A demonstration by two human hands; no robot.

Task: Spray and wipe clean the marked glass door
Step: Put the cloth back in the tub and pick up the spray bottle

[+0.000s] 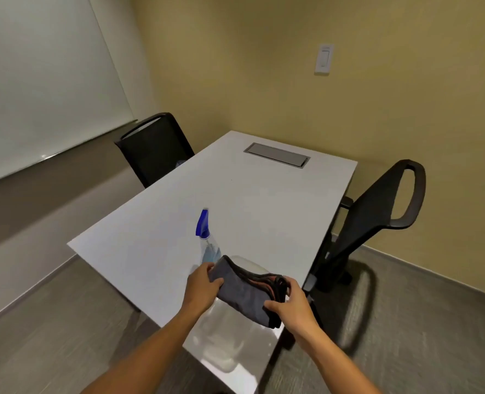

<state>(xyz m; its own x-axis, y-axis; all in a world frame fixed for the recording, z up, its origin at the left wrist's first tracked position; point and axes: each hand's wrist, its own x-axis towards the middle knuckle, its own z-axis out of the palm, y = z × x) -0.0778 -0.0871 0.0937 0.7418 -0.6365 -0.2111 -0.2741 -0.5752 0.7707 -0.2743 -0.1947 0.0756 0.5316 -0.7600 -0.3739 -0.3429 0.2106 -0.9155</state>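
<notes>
A folded grey cloth [247,294] with a dark, reddish edge is held over the near part of the white table [156,240]. My left hand [202,282] grips its left end and my right hand [291,307] grips its right end. Just behind the cloth stands a clear spray bottle [208,245] with a blue trigger head, its base hidden by the cloth and my left hand. No glass door is in view.
A black chair [156,149] stands at the table's far left and another black chair [377,217] at its right side. A metal cable hatch [276,155] is set in the tabletop. A whiteboard [36,81] fills the left wall; a light switch [324,58] is on the yellow wall.
</notes>
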